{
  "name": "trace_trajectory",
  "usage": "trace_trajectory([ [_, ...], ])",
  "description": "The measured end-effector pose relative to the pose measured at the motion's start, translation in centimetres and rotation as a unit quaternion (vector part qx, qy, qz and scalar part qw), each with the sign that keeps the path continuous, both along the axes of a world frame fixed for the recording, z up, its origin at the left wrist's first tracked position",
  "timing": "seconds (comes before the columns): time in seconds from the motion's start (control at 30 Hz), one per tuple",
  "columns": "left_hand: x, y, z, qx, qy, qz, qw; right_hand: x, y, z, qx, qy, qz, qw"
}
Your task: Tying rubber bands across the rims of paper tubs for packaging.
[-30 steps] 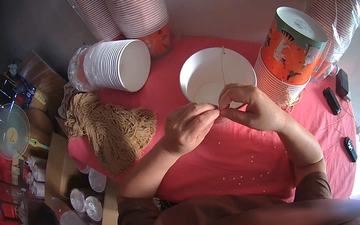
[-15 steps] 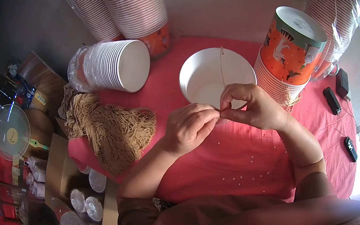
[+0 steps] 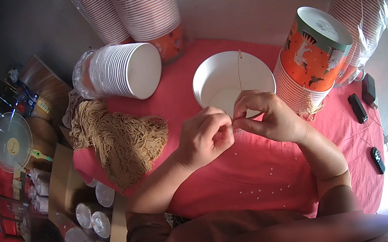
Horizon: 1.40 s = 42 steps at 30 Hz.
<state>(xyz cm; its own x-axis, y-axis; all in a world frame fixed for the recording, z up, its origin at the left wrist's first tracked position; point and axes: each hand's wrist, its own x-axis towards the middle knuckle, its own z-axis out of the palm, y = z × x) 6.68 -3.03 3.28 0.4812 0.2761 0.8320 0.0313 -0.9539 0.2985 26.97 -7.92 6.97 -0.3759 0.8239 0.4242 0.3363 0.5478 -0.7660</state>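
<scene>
A white paper bucket stands open side up on the table in front of me. A thin tan cord hangs from its far rim, across the opening, to my right hand. That hand pinches the cord at the bucket's near rim, thumb and forefinger together. Close against it, my left hand is closed with curled fingers; what lies between its fingertips is too small to make out. Left of the bucket lies a pile of similar tan cords.
A red cloth covers the table, with small white dots scattered near me. Nested buckets lie at left; an orange-printed stack stands at right. Tall wrapped stacks stand behind. Black devices lie at the right edge; a cardboard box is at lower left.
My left hand has turned slightly and curled its fingers more, shifting a little left. My right fingertips have moved slightly left. The bucket has stayed nearly still.
</scene>
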Motion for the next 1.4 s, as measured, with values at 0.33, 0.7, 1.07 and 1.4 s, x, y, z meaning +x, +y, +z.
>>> trace_trajectory([
  [0.33, -0.5, -0.5, 0.1, -0.302, -0.009, -0.048, 0.952, -0.5, 0.1, -0.8, 0.09, -0.026, -0.025, 0.995],
  [0.7, -0.9, 0.0, 0.2, -0.57, -0.057, -0.2, 0.795, -0.4, 0.6, -1.2, 0.178, -0.05, -0.05, 0.982],
  [1.07, -1.2, -0.5, 0.5, -0.633, -0.093, -0.213, 0.738, -1.0, 0.0, -0.9, 0.252, -0.041, -0.058, 0.965],
  [1.4, -0.9, -0.4, -0.2, -0.582, -0.108, -0.203, 0.78, -1.3, 0.1, -0.9, 0.295, -0.047, -0.073, 0.952],
])
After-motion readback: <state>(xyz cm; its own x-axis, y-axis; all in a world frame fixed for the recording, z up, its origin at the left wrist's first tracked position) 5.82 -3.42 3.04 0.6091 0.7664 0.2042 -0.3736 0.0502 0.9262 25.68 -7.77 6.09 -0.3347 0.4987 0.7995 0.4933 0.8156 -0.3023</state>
